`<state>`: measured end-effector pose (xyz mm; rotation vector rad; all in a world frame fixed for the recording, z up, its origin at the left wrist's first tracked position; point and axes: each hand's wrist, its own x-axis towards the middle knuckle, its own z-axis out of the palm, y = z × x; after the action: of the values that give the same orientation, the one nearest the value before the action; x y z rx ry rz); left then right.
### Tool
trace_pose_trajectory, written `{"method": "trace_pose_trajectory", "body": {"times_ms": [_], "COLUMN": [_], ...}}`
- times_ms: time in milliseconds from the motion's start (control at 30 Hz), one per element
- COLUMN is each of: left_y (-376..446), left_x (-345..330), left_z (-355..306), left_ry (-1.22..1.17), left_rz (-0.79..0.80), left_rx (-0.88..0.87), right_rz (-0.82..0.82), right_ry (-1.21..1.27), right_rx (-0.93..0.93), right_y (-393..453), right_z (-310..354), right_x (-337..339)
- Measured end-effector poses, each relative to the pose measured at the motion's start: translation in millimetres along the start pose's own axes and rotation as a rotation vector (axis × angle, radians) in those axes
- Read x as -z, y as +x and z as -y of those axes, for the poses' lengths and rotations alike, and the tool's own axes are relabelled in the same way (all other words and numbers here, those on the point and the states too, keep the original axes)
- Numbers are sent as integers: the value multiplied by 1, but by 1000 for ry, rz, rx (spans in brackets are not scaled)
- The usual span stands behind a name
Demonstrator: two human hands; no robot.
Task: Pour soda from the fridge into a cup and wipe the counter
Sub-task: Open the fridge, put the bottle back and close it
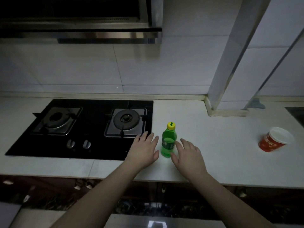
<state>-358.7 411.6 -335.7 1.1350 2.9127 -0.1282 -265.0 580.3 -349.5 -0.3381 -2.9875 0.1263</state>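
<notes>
**Evidently, the bottle was out but nothing had been poured**

Evidently the fetching was done: the soda bottle was found upright on the white counter, just right of the gas hob, with its yellow cap on. Pouring and wiping were judged to be left; no cloth could be seen.

To the bottle's left, the left hand was held flat and spread, partly over the hob's edge, nothing gripped, its thumb near the bottle's base. The bottle itself was seen as small, green and translucent, with a dark label band around its middle; how full it was could not be told. On its right, the right hand was likewise spread with fingers straight, close beside the bottle; whether it touched could not be made out. Well apart, far right, the red and white cup was seen standing tilted in the wide view, its contents hidden.
</notes>
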Motion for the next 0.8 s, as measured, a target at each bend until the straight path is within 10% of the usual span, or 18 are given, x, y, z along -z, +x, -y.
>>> {"method": "trace_pose_trajectory", "body": {"times_ms": [400,633,800], "left_y": [30,45,54], "left_x": [-57,-89,-99], "left_z": [-16,-36,-50], "left_ry": [-228,-1153,-1360], "left_rz": [98,176,35], "left_rx": [199,452,400], "right_rz": [6,141,153], "right_ry": [266,681,804], "right_rx": [9,-115,-105], "right_y": [50,70,77], "right_z": [-22,-16,-18], "right_x": [-24,-31,-34]}}
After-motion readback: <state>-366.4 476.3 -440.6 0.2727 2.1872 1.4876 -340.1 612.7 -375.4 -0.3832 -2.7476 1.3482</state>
